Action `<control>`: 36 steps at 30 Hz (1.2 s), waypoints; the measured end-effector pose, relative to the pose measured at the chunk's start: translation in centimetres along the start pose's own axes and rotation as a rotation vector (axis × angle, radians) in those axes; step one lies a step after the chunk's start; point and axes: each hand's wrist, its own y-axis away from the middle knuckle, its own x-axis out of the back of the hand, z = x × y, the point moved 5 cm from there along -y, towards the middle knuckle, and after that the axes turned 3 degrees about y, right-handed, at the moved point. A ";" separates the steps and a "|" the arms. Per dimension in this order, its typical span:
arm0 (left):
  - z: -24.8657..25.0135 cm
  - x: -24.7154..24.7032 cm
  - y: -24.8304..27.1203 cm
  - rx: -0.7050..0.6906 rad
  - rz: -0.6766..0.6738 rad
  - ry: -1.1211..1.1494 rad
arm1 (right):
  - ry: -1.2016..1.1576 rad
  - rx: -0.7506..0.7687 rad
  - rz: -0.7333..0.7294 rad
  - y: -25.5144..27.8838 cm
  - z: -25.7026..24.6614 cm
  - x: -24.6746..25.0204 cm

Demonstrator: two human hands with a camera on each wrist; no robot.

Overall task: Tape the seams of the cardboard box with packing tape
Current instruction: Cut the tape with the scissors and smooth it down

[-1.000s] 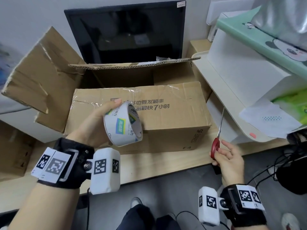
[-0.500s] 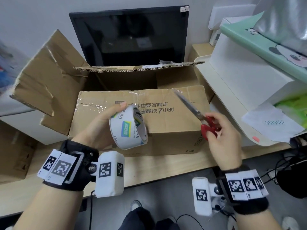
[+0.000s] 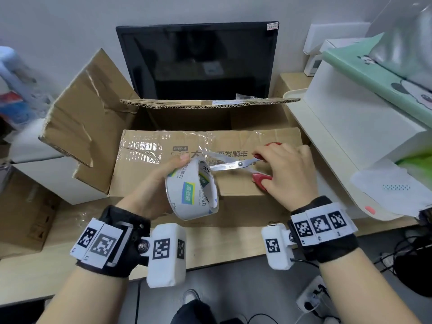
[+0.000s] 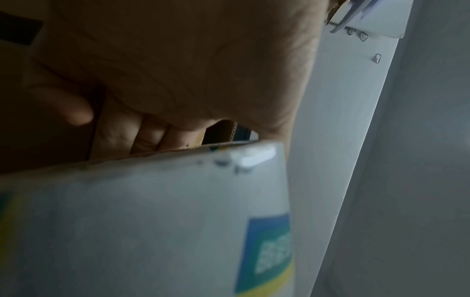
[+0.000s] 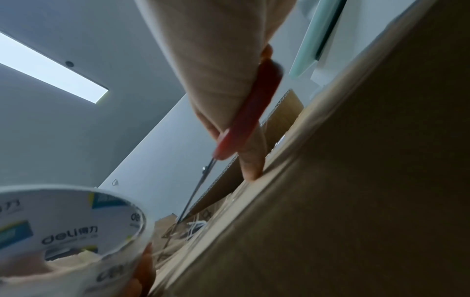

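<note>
A brown cardboard box [image 3: 233,141] lies on the desk, its near flap folded down and glossy with clear tape, its far and left flaps standing up. My left hand [image 3: 159,181] grips a white roll of packing tape [image 3: 191,190] above the box's front edge; the roll [image 4: 142,221] fills the left wrist view. A clear strip runs from the roll up to the flap. My right hand [image 3: 285,171] holds red-handled scissors [image 3: 236,164], blades parted and pointing left at the strip beside the roll. The right wrist view shows the red handle of the scissors [image 5: 249,112] and the roll [image 5: 76,225].
A black monitor [image 3: 198,61] stands behind the box. A white shelf unit [image 3: 350,127] with a green panda-print item crowds the right side. A white cabinet and a smaller carton [image 3: 25,211] sit to the left. Cables and a power strip [image 3: 313,298] lie on the floor.
My right hand has swung the scissors from upright at the desk's right edge across to the tape roll, blades now pointing left at the strip. The left hand kept holding the roll.
</note>
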 end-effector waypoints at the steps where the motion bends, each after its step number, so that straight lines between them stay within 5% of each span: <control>1: 0.1 0.0 0.0 -0.009 0.002 -0.003 | 0.012 0.018 0.024 -0.2 -0.3 0.0; 13: -0.1 0.1 -0.2 -0.022 -0.008 0.041 | 0.114 -0.027 0.171 -0.4 0.3 0.1; 24: -0.6 1.0 -0.5 0.025 -0.032 0.039 | 0.142 -0.016 0.060 -0.4 1.8 0.0; 36: -0.2 0.3 0.2 -0.050 -0.109 0.171 | 0.004 -0.397 0.107 1.5 4.9 0.9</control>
